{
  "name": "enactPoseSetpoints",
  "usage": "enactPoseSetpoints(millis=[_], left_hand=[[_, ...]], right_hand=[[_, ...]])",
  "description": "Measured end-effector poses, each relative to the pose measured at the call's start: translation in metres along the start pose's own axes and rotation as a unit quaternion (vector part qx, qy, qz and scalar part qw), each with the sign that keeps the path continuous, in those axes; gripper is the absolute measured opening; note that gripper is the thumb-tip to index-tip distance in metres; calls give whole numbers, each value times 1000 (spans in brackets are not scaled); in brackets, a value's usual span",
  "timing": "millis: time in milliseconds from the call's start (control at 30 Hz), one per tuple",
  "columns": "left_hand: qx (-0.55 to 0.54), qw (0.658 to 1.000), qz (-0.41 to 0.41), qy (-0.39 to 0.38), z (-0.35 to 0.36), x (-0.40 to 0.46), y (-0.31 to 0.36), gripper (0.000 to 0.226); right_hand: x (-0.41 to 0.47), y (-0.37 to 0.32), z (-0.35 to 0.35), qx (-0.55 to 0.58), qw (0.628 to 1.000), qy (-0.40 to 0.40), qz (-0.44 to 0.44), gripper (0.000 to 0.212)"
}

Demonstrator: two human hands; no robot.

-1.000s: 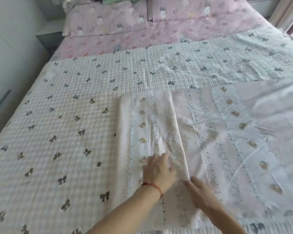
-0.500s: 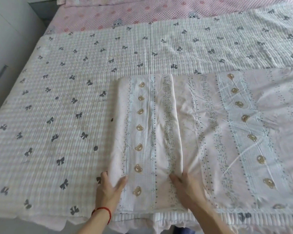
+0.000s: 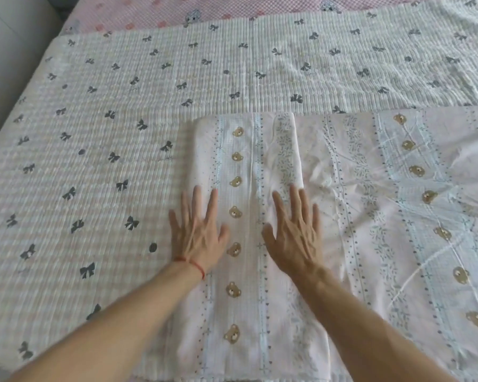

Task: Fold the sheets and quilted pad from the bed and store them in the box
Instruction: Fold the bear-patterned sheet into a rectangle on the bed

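Observation:
A pale pink sheet (image 3: 398,216) with blue stripes and small brown bears lies on the bed, its left part folded over into a narrow long band (image 3: 246,166). My left hand (image 3: 198,232), with a red string at the wrist, presses flat on the band's left edge, fingers spread. My right hand (image 3: 295,232) lies flat on the band's right edge, fingers straight. Under the sheet spreads the white quilted pad (image 3: 94,161) printed with dark bows. No box is in view.
A pink checked bed sheet (image 3: 155,12) shows beyond the pad at the top. A pale wall or cabinet (image 3: 9,51) stands along the bed's left side. The pad's near edge hangs at the bed's front.
Both hands have slid up from the band's near end to its middle and now lie flat with spread fingers. The view has moved closer and lower over the sheet.

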State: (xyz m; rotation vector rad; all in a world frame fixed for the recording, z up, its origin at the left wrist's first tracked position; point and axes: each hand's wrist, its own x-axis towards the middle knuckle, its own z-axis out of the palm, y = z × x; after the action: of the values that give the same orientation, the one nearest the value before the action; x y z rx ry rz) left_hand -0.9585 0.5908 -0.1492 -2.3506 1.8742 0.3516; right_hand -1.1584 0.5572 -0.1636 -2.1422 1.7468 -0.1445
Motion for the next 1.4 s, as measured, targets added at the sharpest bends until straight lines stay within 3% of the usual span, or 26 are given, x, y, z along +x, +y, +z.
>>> enactPoseSetpoints(millis=[133,267,433,500,700,767,900,1033,1100,1233,1400], left_hand=[[52,998,23,-26,-7,130,-3,73],[14,997,-19,-72,-5,222,-14,82],[30,995,-77,60,30,272,-31,81],[20,996,-70,59,35,280,-27,80],[-31,997,-55,43,22,274,-32,83],[-133,990,-35,41,13,259,-31,85],[-358,931,-66,6,-3,170,-35,94],[-337,926,-169,29,-1,59,-29,62],[-348,908,-232,-28,3,32,-33,48],[-371,896,-212,-123,0,21,-48,56],[-341,926,-131,-91,-38,15,-25,34]], right_hand=[[85,34,18,-66,997,-44,-24,68],[85,51,39,-64,998,3,-16,68],[93,48,52,-50,998,38,-18,72],[101,54,55,-58,997,46,-21,73],[99,55,57,-52,996,64,-25,73],[101,57,57,-50,996,66,-21,74],[98,52,55,-33,998,53,-22,74],[97,53,52,-28,998,44,-24,73],[96,56,51,-26,999,31,-32,74],[97,71,45,4,995,-21,-96,80],[52,94,24,-21,986,-109,-126,67]])
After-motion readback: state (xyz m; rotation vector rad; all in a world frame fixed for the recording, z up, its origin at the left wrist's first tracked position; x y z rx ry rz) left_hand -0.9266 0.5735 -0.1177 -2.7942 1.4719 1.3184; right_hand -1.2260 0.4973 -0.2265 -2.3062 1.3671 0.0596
